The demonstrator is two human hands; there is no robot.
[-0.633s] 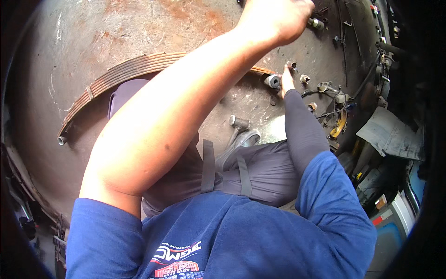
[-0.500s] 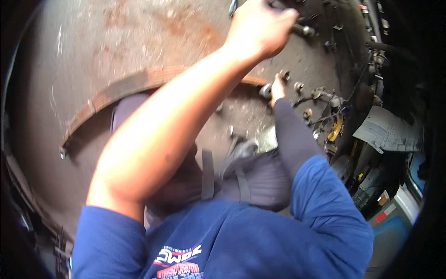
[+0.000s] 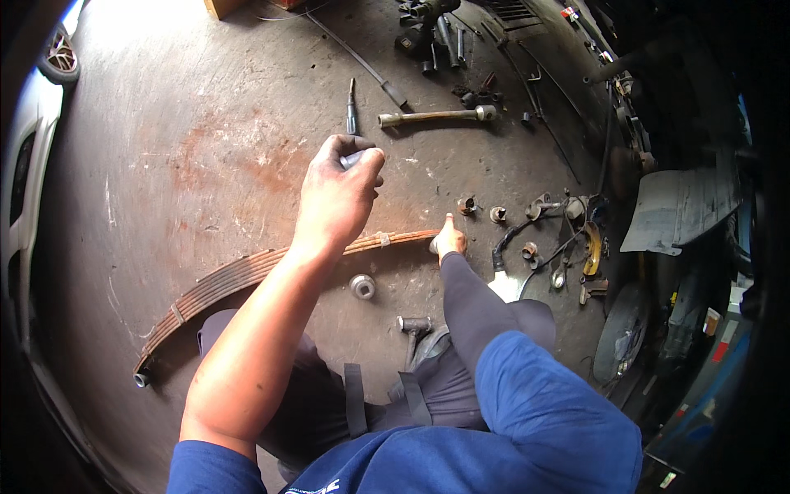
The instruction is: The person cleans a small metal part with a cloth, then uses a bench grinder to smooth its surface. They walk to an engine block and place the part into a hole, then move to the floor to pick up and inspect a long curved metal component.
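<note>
A long, curved, rusty leaf spring lies on the floor before my knees, its left end curled into an eye. My right hand is closed around its right end, thumb up; the underside of the fingers is hidden. Over the spring's middle, my left hand is raised in a fist around a small grey object, mostly covered by the fingers, so its kind cannot be made out. Just beyond that fist, a screwdriver-like tool lies on the floor. A round metal socket sits nearer me, below the spring.
A hammer lies by my leg. Farther off are a long double-ended socket wrench, a metal bar and a power tool. Rusty bushings, cables and a yellow part crowd the right. A white car stands left.
My left hand has come back from the far right toward the spring's middle, still closed. The right hand stays at the spring's end. The view has tilted, showing more of the far floor.
</note>
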